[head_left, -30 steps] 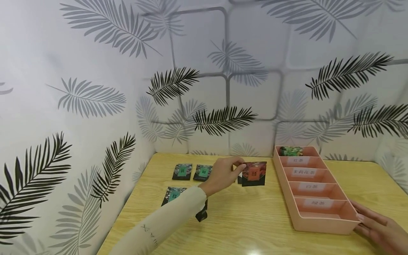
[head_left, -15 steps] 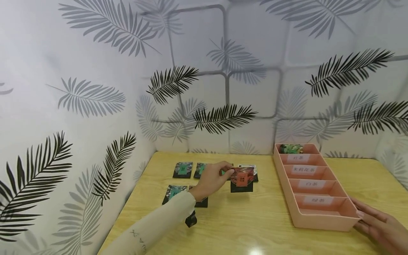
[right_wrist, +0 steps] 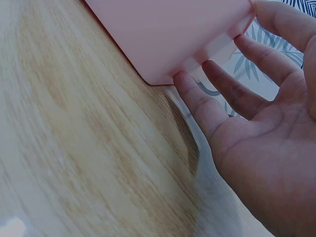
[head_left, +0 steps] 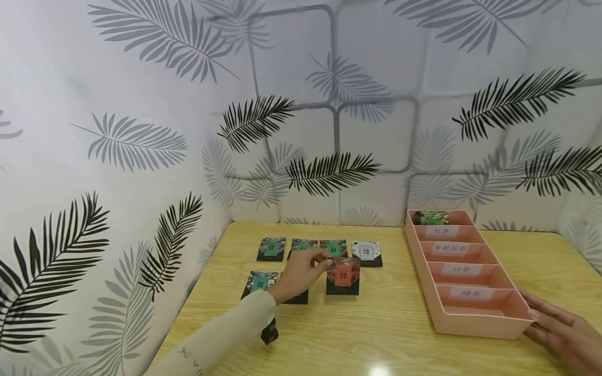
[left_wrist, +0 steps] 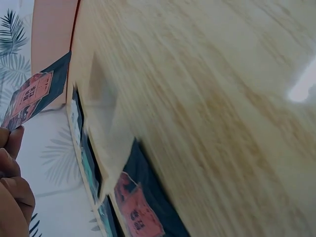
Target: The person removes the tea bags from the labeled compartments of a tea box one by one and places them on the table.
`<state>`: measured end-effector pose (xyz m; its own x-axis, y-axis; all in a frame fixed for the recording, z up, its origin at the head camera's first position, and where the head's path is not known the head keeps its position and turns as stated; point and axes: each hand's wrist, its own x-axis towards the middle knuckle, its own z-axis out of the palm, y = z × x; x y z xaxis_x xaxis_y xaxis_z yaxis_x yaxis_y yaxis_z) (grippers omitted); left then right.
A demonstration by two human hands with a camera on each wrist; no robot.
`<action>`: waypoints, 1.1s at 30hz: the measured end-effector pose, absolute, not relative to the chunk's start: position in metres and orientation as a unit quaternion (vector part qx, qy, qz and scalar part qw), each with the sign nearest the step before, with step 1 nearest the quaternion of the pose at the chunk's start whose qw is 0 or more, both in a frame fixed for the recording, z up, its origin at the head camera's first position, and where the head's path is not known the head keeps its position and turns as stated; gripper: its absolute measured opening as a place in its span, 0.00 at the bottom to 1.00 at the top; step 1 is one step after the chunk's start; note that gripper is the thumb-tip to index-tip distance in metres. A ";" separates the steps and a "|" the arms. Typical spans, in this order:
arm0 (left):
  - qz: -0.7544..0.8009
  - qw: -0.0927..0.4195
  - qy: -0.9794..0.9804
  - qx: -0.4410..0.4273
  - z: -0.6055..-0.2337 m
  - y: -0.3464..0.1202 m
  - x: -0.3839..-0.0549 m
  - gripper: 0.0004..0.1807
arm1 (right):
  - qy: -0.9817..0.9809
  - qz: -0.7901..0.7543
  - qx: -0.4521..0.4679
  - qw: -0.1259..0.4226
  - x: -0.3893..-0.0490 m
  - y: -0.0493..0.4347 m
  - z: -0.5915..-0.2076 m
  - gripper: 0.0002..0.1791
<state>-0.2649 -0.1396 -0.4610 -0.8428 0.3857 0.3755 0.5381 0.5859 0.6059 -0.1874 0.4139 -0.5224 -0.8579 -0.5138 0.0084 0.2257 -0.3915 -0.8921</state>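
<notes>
My left hand pinches a red-and-black tea sachet by its upper left corner. In the left wrist view the sachet is raised over the table, its red label showing. Below it, a second red-labelled sachet lies on the wood; in the head view my left hand mostly covers that one. At the right, my right hand touches the near right corner of a pink divided box. The right wrist view shows extended fingers with their tips against the box wall.
Sachets with green labels and one with a white label lie in a back row. Another green-labelled sachet lies nearer. A green packet sits in the box's far compartment. The patterned wall borders the table behind.
My left hand has carried the red sachet left and toward me, away from the white-labelled sachet, which now shows fully. My right hand stays at the box corner.
</notes>
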 end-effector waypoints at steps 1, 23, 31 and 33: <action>-0.371 0.103 -0.885 -0.262 -0.463 -0.141 -0.265 0.07 | 0.511 -0.820 -0.136 0.219 -0.187 0.414 -0.522 0.27; -0.309 0.089 -0.921 -0.221 -0.481 -0.155 -0.264 0.06 | 0.515 -0.809 -0.154 0.238 -0.188 0.416 -0.522 0.28; -0.280 0.080 -0.934 -0.208 -0.487 -0.156 -0.267 0.05 | 0.495 -0.822 -0.160 0.233 -0.188 0.414 -0.524 0.29; -0.274 0.081 -0.936 -0.207 -0.490 -0.156 -0.270 0.05 | 0.500 -0.819 -0.161 0.230 -0.188 0.413 -0.523 0.29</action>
<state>-0.2695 -0.1565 -0.4897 -0.9011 0.3428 0.2655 0.4319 0.7642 0.4791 -0.1878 0.4135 -0.5233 -0.8425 -0.5377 0.0336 0.2163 -0.3948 -0.8930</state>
